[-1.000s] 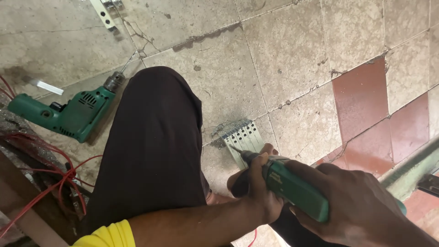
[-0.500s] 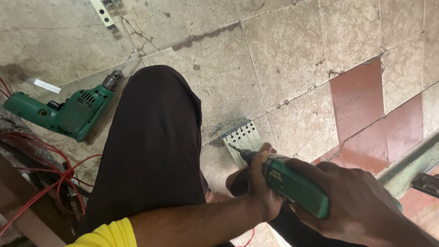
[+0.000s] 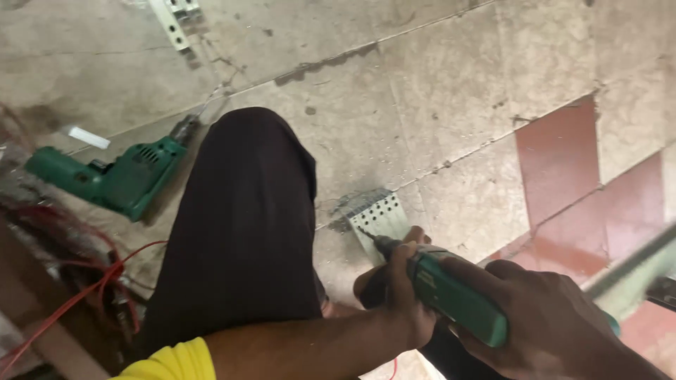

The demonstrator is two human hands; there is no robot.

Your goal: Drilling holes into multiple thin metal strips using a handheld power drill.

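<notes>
Worn stone tiles (image 3: 436, 91) fill the view, pale grey with a couple of dull red ones (image 3: 556, 162) off to the side, and you're crouched low over them with your knee in dark trousers (image 3: 246, 232) right in the middle. Your right hand (image 3: 556, 331) is wrapped tight round the body of the green power driver (image 3: 458, 299), fingers closed on the grip. Your left hand (image 3: 398, 295) is curled round the front end by the chuck, steadying the nose. The bit sits on the perforated metal plate (image 3: 380, 217), which lies flat on the floor just beside your knee.

That driver looks dense and rigid, with smooth plastic casing that could slip in a sweaty palm, so I'd judge the two-handed hold, rear grip plus nose, the sound one. The plate looks thin, light and stiff, likely to skate on the tile unless pinned down; its edges look sharp, so press on the flat face.

A second green drill (image 3: 120, 179) lies on the floor to your left, well apart, with red wires (image 3: 84, 295) tangled near it. A white bracket (image 3: 172, 24) rests at the top edge.
</notes>
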